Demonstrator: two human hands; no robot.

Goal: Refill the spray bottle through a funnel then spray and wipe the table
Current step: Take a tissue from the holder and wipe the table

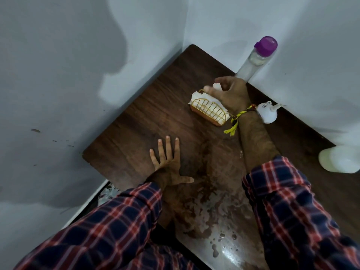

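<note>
My left hand (167, 168) lies flat on the dark wooden table (136, 123), fingers spread. My right hand (228, 94) reaches over a gold wire napkin holder (210, 112) at the back. Its curled, blurred fingers pinch the top of a white napkin (196, 96) in the holder. A white funnel (267, 114) lies on its side just right of my right wrist. A white bottle (339, 160) shows partly at the right edge; its top is out of view. A wide wet patch (220, 211) with droplets covers the table's near part.
A tall clear bottle with a purple cap (253, 63) stands against the right wall behind my right hand. The table sits in a corner between two pale walls. Its left edge is close to the left wall.
</note>
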